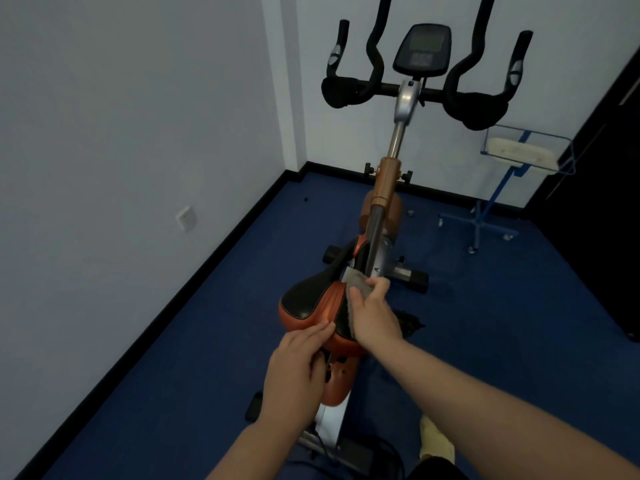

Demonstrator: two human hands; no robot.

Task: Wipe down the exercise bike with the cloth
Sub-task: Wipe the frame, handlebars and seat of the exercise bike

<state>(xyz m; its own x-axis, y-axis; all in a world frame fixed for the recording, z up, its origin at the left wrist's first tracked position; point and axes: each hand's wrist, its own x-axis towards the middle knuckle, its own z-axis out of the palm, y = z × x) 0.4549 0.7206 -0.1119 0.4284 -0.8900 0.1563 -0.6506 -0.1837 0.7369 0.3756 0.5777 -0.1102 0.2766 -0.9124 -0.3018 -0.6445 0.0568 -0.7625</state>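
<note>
Two hands are on the bike seat. The right hand pinches a gray cloth with curled fingers and thumb, and presses it on the right side of the seat. The left hand holds the back end of the seat, with its fingers lying flat along the orange edge and the thumb tucked under. The seat is black on top and orange at the sides, and it tilts over to the left. It sits at the near end of the exercise bike, which stands on a blue floor in the corner of a room with pale walls. Far ahead are the black handlebars and a small screen. Off to the right stands a blue stand with a clear tray on top.
</note>
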